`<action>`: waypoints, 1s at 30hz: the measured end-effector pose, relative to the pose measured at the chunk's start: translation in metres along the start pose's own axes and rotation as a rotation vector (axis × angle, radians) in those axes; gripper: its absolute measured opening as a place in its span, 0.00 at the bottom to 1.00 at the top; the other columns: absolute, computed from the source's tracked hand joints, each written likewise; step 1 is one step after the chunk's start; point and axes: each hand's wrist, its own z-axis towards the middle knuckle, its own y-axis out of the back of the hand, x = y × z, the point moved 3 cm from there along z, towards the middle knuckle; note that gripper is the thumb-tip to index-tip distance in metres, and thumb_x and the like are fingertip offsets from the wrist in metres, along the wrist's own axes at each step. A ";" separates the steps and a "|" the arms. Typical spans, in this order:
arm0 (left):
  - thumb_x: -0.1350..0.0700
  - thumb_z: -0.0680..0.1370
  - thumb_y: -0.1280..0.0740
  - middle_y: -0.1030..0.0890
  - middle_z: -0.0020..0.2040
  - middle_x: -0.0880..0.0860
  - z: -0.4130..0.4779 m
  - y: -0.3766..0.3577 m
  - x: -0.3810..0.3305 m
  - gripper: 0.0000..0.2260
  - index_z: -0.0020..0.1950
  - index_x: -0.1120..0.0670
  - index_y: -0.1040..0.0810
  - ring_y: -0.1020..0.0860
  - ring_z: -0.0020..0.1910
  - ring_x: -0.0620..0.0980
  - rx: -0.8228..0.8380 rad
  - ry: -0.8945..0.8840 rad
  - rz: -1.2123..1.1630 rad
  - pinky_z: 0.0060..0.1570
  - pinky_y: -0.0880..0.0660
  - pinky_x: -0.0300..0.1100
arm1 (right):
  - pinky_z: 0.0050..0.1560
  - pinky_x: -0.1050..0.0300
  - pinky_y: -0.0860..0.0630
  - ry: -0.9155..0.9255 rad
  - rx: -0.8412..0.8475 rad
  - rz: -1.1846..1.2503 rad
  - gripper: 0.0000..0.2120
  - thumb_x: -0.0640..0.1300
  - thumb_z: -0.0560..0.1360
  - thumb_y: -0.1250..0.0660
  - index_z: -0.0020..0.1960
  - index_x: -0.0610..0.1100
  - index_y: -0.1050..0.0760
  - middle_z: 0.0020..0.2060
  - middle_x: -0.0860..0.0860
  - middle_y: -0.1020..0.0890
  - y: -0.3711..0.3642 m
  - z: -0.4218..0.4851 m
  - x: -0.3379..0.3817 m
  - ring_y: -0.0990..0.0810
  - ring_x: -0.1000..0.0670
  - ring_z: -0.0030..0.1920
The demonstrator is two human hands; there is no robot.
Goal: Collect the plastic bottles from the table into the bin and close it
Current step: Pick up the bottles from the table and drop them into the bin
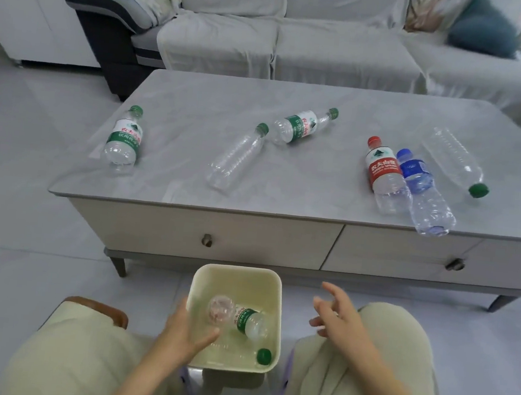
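Bottles: six lie on the tabletop, well beyond both our hands; we count at least two more in the bin. The bin stands on the floor between our knees, lid off. Left grip: fingers spread, empty, over the bin's near left rim. Right grip: fingers loosely spread, empty, just right of the bin.
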 end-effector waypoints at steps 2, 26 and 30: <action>0.36 0.63 0.29 0.26 0.62 0.56 0.005 -0.003 0.010 0.41 0.69 0.55 0.35 0.26 0.62 0.56 -0.014 0.054 -0.073 0.57 0.27 0.48 | 0.38 0.57 0.23 0.019 -0.054 0.035 0.16 0.41 0.78 0.38 0.65 0.41 0.32 0.40 0.48 0.23 0.022 0.009 0.008 0.20 0.48 0.38; 0.41 0.69 0.36 0.22 0.49 0.40 -0.014 0.131 0.003 0.28 0.66 0.49 0.31 0.20 0.47 0.50 -0.383 -0.029 -0.083 0.54 0.25 0.53 | 0.58 0.46 0.29 0.136 -0.705 -1.502 0.25 0.60 0.69 0.34 0.56 0.43 0.32 0.46 0.40 0.21 0.151 0.152 0.118 0.22 0.38 0.49; 0.50 0.75 0.33 0.21 0.55 0.47 -0.008 0.117 -0.021 0.21 0.67 0.52 0.31 0.21 0.45 0.48 -0.377 -0.129 -0.080 0.51 0.25 0.49 | 0.57 0.43 0.30 0.201 -0.694 -1.346 0.29 0.63 0.67 0.35 0.58 0.43 0.32 0.46 0.37 0.21 0.158 0.134 0.126 0.23 0.36 0.48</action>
